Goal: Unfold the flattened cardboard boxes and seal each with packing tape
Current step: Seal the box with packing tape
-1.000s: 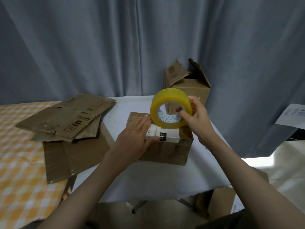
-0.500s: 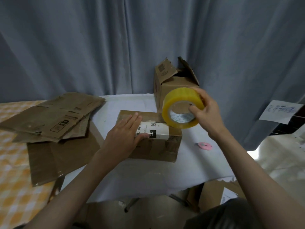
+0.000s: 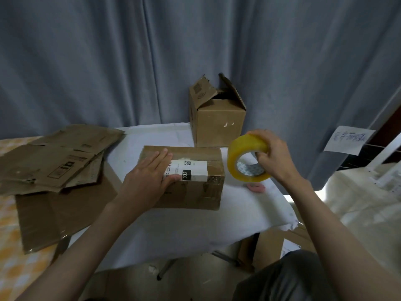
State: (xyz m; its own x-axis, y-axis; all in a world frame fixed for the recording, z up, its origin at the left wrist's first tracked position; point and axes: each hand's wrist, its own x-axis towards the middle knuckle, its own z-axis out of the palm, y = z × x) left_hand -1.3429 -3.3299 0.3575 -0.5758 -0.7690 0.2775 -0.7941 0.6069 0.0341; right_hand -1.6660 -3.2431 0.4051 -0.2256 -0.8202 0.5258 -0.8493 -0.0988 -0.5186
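Observation:
A closed cardboard box [image 3: 195, 192] with a white label lies on the white-covered table [image 3: 195, 231]. My left hand [image 3: 149, 177] presses flat on its top, fingers straight. To the right of the box, my right hand [image 3: 273, 155] grips a yellow roll of packing tape [image 3: 245, 159], held low just above the table. A taller box [image 3: 219, 120] with open top flaps stands behind. Flattened cardboard boxes [image 3: 54, 157] are stacked at the left.
A small pink object [image 3: 257, 187] lies on the table under the tape roll. A grey curtain [image 3: 195, 61] hangs behind. A paper note [image 3: 347, 140] hangs at the right. More cardboard [image 3: 273, 253] sits under the table. An orange checked cloth [image 3: 8, 246] covers the left surface.
My right hand has carried the tape roll from above the box down and to the right of it. My left hand has stayed pressed on the box top.

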